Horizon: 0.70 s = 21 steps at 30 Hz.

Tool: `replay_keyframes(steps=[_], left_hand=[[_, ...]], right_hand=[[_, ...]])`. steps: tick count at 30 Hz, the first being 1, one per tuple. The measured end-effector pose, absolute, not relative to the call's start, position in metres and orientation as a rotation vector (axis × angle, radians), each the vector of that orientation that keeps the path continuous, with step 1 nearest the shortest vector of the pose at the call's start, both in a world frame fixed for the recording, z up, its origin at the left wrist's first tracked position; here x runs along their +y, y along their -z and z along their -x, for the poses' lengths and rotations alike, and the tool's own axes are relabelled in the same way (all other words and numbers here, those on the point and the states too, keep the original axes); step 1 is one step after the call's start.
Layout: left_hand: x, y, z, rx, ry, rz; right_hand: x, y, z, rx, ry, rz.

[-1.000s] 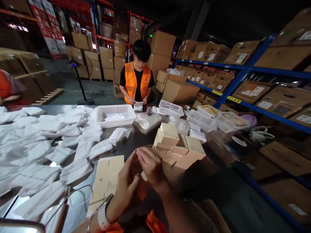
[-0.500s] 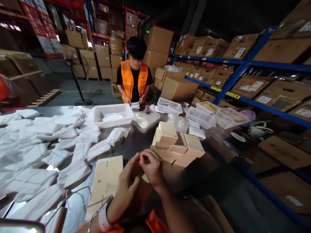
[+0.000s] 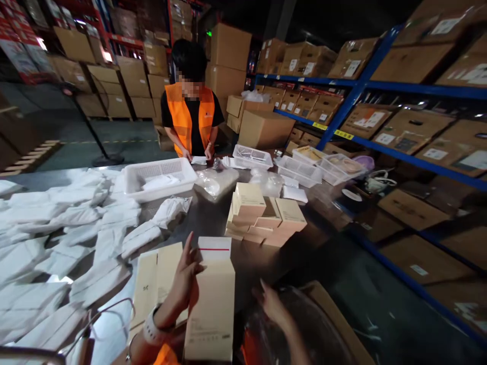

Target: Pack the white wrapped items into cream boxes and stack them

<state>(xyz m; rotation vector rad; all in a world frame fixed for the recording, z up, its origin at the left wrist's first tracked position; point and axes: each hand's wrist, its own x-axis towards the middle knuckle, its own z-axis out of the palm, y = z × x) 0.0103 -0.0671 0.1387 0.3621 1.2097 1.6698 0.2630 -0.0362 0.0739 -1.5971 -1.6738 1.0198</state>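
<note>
Upright in front of me is a beige cardboard box [image 3: 211, 304] with small dark print near its lower end. From its top rises a white flap [image 3: 214, 248] crossed by a red strip. My left hand [image 3: 185, 276] grips the box's upper left edge, index finger pointing up and another fingertip lapping over the edge. Off to the right, apart from the box, my right hand [image 3: 273, 303] is blurred, with its index finger stretched out and nothing visible in it. Beige flat cartons [image 3: 155, 276] lie left of my left hand.
Stacked small beige boxes [image 3: 266, 215] stand ahead. White packets [image 3: 68, 228] cover the table's left side. White baskets [image 3: 160, 177] line the back, near a person in an orange vest [image 3: 190, 116]. Dark clear plastic [image 3: 300, 329] lies at lower right; blue shelving [image 3: 350, 106] rises beyond.
My hands were together above the table; they are now apart, the right one lower and further right. The box with its white flap has come into plain view. The view has shifted.
</note>
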Motion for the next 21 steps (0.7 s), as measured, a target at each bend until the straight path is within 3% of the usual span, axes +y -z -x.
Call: replay_keyframes(steps=[6,10,15,21], left_hand=[[-0.085,-0.141,-0.010,1.129,-1.500,-0.651],[-0.104,-0.118,0.003,1.246,-1.657,-0.867],[-0.120,-0.092,0.020,1.260,-1.925,-1.128],[-0.123,-0.118,0.031,1.216,-1.526,-1.549]], right_hand=[[-0.026,-0.116,-0.160,-1.345,-1.454,0.894],[-0.049,-0.119,-0.141,-1.264,-1.487,0.849],[-0.059,-0.112,-0.146,-1.677,-1.176,0.561],[-0.055,-0.119,-0.145,-1.763,-0.980,0.442]])
